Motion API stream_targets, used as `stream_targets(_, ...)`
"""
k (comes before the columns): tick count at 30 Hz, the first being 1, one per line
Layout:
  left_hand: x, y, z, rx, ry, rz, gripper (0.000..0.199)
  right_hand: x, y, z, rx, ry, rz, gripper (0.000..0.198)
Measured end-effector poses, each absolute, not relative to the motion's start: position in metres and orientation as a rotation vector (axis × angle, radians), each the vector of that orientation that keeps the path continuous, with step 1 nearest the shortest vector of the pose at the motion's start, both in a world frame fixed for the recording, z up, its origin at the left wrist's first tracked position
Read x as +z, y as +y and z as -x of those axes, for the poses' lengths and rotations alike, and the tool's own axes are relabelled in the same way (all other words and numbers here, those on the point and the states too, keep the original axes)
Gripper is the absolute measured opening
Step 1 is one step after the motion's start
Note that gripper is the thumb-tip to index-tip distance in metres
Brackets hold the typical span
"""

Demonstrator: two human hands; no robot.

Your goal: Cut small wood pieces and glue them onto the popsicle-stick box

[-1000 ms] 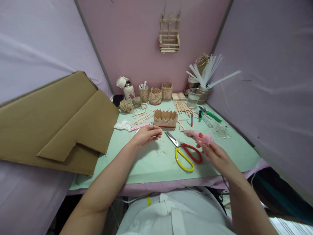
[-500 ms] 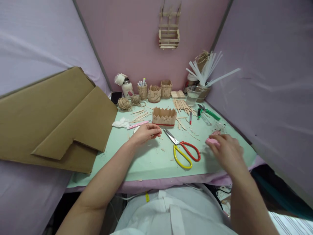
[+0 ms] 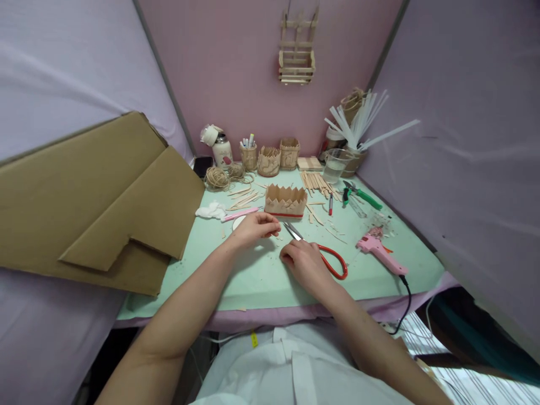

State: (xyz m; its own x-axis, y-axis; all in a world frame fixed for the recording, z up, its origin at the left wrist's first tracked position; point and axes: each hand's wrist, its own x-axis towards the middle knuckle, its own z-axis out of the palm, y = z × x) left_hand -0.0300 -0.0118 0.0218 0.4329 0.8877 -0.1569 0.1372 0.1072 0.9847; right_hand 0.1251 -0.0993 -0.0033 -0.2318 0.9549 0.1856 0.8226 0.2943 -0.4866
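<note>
My left hand [image 3: 254, 228] rests on the green mat [image 3: 261, 284], fingers pinched on a small wooden piece just in front of a zigzag-topped cardboard box [image 3: 286, 201]. My right hand [image 3: 304, 262] lies curled over the yellow handle of the scissors [image 3: 336, 264]. Their red handle and their blades stick out from under it, blades pointing toward the box. A pink glue gun [image 3: 376, 247] lies on the mat to the right, apart from both hands, its black cord running off the front edge.
Big cardboard sheets [image 3: 105, 197] lean at the left. Craft sticks [image 3: 316, 183], green-handled pliers [image 3: 363, 197], a red pen [image 3: 330, 205], a plastic cup [image 3: 335, 166], twine [image 3: 216, 179] and small woven holders [image 3: 269, 161] crowd the back. Wood chips litter the mat.
My right hand set the pink glue gun down at the right and moved left onto the scissors. My left hand stayed in place.
</note>
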Motion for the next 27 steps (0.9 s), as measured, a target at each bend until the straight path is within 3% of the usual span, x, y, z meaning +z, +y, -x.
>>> stream_targets(5,0.019,-0.012,0.03,0.681,0.985,-1.367,0.02,-0.003,-0.092,-0.137,0.681,-1.773,1.494,0.01)
stream_targets(9,0.017,-0.014,0.026,0.65,0.985,-1.296,0.019,-0.005,-0.079,-0.144,0.949,-1.361,1.36,0.014)
stream_targets(27,0.02,-0.018,0.023,0.649,1.011,-1.274,0.014,-0.003,-0.062,-0.133,0.914,-1.3,1.357,0.018)
